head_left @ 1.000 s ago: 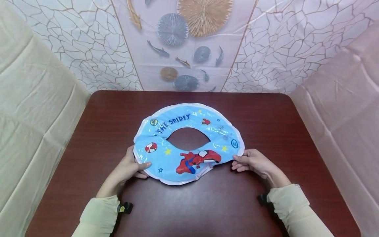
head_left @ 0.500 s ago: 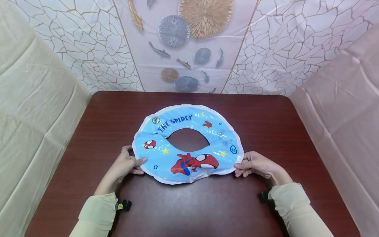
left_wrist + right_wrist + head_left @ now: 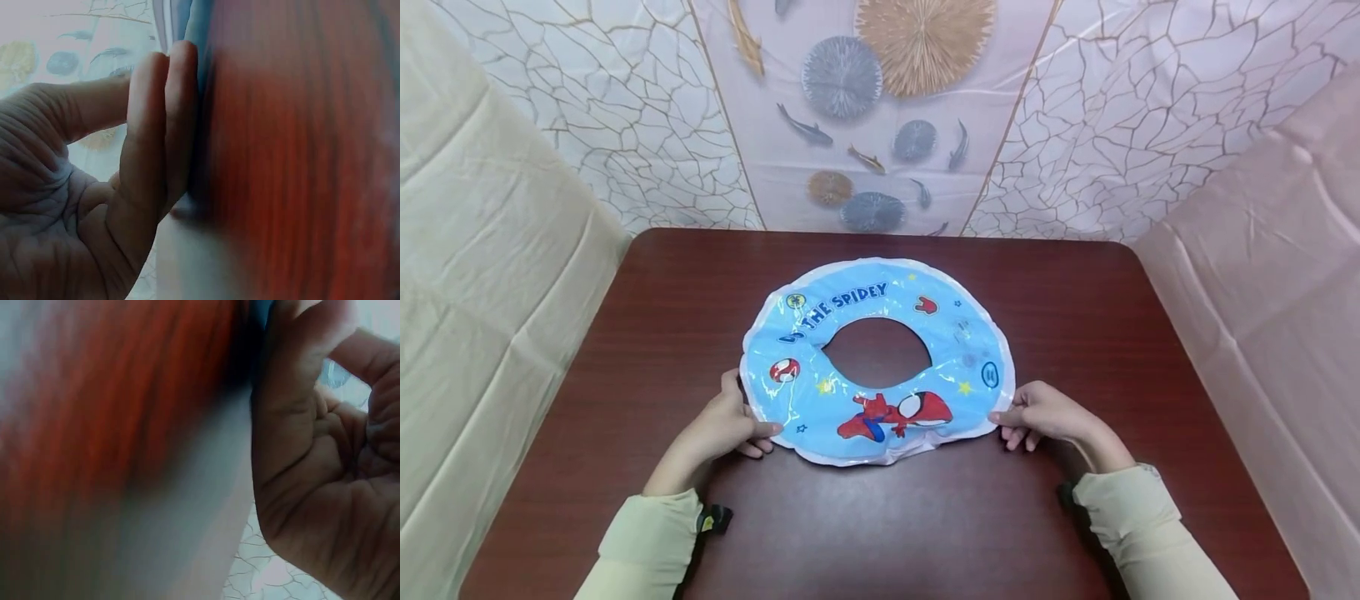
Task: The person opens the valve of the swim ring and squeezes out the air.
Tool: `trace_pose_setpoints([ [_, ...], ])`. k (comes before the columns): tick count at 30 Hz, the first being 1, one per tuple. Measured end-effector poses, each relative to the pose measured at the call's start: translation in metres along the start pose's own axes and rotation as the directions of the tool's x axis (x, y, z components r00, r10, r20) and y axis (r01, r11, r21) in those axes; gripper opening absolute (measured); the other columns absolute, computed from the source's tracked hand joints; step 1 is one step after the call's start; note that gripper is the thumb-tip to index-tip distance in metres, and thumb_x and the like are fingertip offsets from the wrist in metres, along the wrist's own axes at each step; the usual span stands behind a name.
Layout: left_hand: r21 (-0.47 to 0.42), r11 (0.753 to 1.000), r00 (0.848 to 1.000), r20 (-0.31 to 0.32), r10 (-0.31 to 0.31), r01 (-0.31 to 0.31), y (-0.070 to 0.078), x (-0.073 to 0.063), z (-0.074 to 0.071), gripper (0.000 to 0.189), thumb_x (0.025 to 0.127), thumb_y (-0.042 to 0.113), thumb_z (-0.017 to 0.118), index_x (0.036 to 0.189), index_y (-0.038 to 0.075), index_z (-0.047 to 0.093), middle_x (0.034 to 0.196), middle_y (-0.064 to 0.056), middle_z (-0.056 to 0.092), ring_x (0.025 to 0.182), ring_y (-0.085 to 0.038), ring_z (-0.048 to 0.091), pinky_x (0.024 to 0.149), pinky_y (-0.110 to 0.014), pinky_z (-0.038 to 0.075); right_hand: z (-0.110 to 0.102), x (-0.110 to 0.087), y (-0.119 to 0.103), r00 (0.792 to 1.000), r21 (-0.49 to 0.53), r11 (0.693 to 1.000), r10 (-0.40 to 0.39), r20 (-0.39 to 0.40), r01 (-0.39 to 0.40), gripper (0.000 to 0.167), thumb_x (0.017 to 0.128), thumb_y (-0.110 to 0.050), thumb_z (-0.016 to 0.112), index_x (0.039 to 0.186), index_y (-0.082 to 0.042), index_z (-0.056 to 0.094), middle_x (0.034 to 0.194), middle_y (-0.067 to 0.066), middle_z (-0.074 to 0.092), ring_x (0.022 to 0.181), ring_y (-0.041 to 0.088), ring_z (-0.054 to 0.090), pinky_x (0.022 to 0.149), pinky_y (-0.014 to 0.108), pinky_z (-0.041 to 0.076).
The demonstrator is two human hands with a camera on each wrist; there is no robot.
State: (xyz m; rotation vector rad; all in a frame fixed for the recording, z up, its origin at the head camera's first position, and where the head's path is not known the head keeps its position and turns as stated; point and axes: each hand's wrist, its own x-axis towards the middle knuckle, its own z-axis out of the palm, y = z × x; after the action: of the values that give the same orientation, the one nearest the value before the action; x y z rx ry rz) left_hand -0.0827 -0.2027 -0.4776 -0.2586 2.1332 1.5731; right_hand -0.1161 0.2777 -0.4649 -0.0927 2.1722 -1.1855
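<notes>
A light-blue swim ring (image 3: pixel 880 283) with a white rim and cartoon prints lies low over the table in the head view. It looks only partly filled, and its front edge is wrinkled. My left hand (image 3: pixel 724 423) pinches its front-left rim, thumb on top and fingers beneath. At the front-right rim, my right hand (image 3: pixel 1051 414) pinches it between thumb and fingers. Only a thin sliver of the ring shows past the fingers (image 3: pixel 142 119) in the left wrist view. Most of the ring is out of sight in the right wrist view.
A dark red-brown table (image 3: pixel 880 533) spans the head view beneath the ring. Pale cloth walls (image 3: pixel 497 275) stand along both sides, and a patterned sheet (image 3: pixel 880 125) hangs behind the far edge. A dark wrist strap (image 3: pixel 718 518) sits at the left cuff.
The ring's front edge shifted left and then slightly back right, and its surface now looks flatter. Both hands moved slightly with it and kept their grip on the rim.
</notes>
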Motion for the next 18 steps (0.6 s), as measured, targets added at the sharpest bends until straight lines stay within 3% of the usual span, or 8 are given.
trace_pose_setpoints([
  [7,0.156,0.988,1.0,-0.02,0.011,-0.008,0.003,0.0,-0.001,0.11,0.084,0.015,0.083,0.152,-0.001,-0.002,0.07,-0.015,0.064,0.053,-0.023,0.065,0.052,-0.038,0.057,-0.002,0.001,-0.005,0.999,-0.068,0.997,0.023,-0.028,-0.025,0.035,0.089,-0.027,0.078,0.074,0.004,0.07,0.064,0.013,0.067,0.053,0.024,0.066,0.053,0.038,0.057],
  [10,0.278,0.96,0.999,-0.025,0.035,-0.027,0.002,0.001,-0.006,0.111,0.085,0.03,0.083,0.152,-0.003,0.001,0.069,-0.011,0.064,0.052,-0.021,0.061,0.052,-0.035,0.054,-0.007,0.001,-0.003,0.998,-0.091,0.995,0.023,-0.051,-0.028,0.038,0.091,-0.034,0.076,0.077,0.001,0.071,0.067,0.012,0.068,0.058,0.024,0.067,0.056,0.039,0.058],
  [12,0.407,0.913,0.996,-0.054,0.066,-0.039,0.002,0.001,-0.011,0.104,0.087,0.041,0.079,0.152,-0.004,0.011,0.072,-0.008,0.062,0.056,-0.021,0.058,0.054,-0.034,0.05,-0.013,0.0,-0.002,0.998,-0.14,0.99,-0.002,-0.06,-0.007,0.038,0.094,-0.037,0.071,0.081,-0.002,0.071,0.071,0.01,0.069,0.063,0.024,0.067,0.057,0.039,0.057],
  [14,0.539,0.841,0.985,-0.113,0.128,-0.047,0.004,-0.001,-0.019,0.091,0.089,0.047,0.075,0.148,-0.003,0.028,0.076,-0.007,0.061,0.062,-0.02,0.056,0.056,-0.034,0.046,-0.02,-0.003,-0.003,0.995,-0.233,0.972,-0.058,-0.083,0.038,0.037,0.097,-0.039,0.067,0.084,-0.005,0.071,0.074,0.008,0.068,0.067,0.022,0.065,0.059,0.037,0.056],
  [15,0.598,0.8,0.972,-0.154,0.177,-0.051,0.005,-0.002,-0.022,0.082,0.09,0.047,0.073,0.145,-0.002,0.037,0.077,-0.006,0.06,0.064,-0.02,0.056,0.056,-0.034,0.045,-0.024,-0.005,-0.004,0.991,-0.286,0.956,-0.091,-0.1,0.059,0.036,0.098,-0.038,0.065,0.085,-0.006,0.07,0.074,0.007,0.067,0.068,0.021,0.064,0.06,0.037,0.054],
  [16,0.642,0.765,0.952,-0.197,0.234,-0.055,0.008,-0.002,-0.026,0.072,0.091,0.047,0.071,0.14,0.0,0.045,0.079,-0.006,0.06,0.068,-0.021,0.056,0.058,-0.035,0.045,-0.028,-0.006,-0.006,0.984,-0.345,0.936,-0.127,-0.125,0.076,0.034,0.099,-0.038,0.064,0.087,-0.007,0.071,0.073,0.006,0.066,0.068,0.02,0.062,0.06,0.036,0.052],
  [18,0.704,0.707,0.892,-0.279,0.354,-0.06,0.014,-0.002,-0.031,0.059,0.092,0.045,0.069,0.134,0.006,0.056,0.091,-0.009,0.063,0.079,-0.026,0.058,0.063,-0.043,0.048,-0.034,-0.007,-0.01,0.958,-0.45,0.886,-0.214,-0.19,0.108,0.032,0.1,-0.036,0.063,0.098,-0.006,0.071,0.083,0.008,0.068,0.076,0.023,0.062,0.069,0.04,0.054],
])
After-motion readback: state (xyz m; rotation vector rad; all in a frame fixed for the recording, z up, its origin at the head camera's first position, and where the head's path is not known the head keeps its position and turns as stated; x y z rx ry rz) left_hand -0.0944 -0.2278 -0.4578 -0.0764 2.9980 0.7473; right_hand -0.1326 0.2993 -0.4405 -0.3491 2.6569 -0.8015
